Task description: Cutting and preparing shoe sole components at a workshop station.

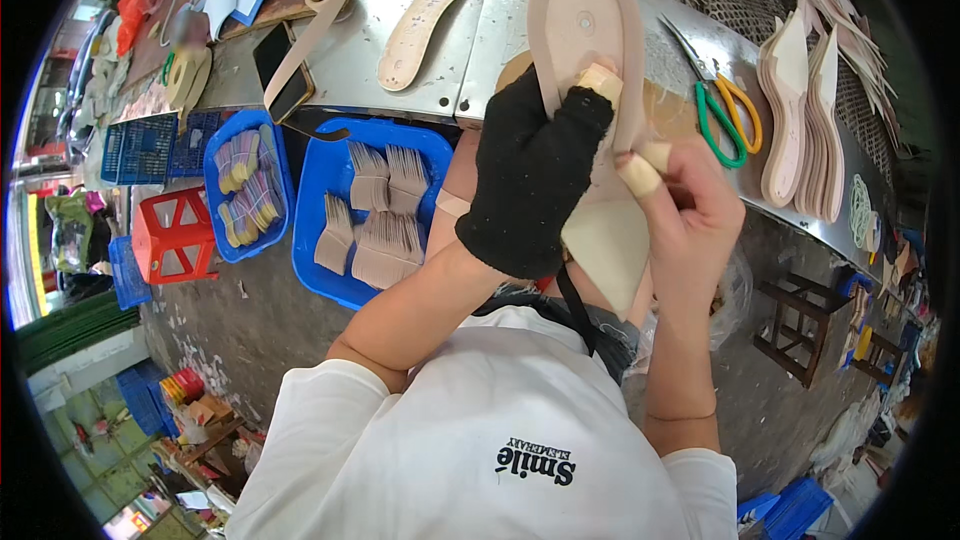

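Bright light, seemingly blurry rim.

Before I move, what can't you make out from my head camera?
All in the head view:
Left hand: most fingers, hidden beneath the held insole.
Right hand: its exact contact with that insole's edge, covered by its own wrapped fingertips.
Loose insole on the bench: one end, cut off by the top edge.
Phone: partly covered by a pale strip.
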Motion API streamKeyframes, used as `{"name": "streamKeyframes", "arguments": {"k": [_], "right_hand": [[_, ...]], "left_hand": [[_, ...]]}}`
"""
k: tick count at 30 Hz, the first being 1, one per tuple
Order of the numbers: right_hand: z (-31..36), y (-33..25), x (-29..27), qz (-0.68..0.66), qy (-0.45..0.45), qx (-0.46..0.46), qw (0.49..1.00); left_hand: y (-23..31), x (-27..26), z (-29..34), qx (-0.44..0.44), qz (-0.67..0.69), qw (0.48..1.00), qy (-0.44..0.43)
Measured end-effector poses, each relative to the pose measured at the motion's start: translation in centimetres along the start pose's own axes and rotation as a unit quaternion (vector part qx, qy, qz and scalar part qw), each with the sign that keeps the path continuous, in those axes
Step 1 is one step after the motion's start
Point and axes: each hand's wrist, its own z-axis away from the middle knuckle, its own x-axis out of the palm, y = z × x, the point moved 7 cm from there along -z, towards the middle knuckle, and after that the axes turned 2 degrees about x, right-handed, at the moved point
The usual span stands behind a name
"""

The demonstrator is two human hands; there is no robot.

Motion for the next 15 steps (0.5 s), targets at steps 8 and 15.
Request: {"name": "streamKeyframes", "arguments": {"k": [8,15], "right_hand": [[-0.4,-1.1,0.8,0.091,-0.027,-0.198,0.976],[-2.0,0.6,1.3,-0.027,-0.074,-0.091,0.993]], "left_hand": [[-0.2,-0.7,-1.5,-0.040,-0.055,0.997,-0.034],[-0.8,0.2,-4.0,0.003,-0.117,0.967,-0.227]]}}
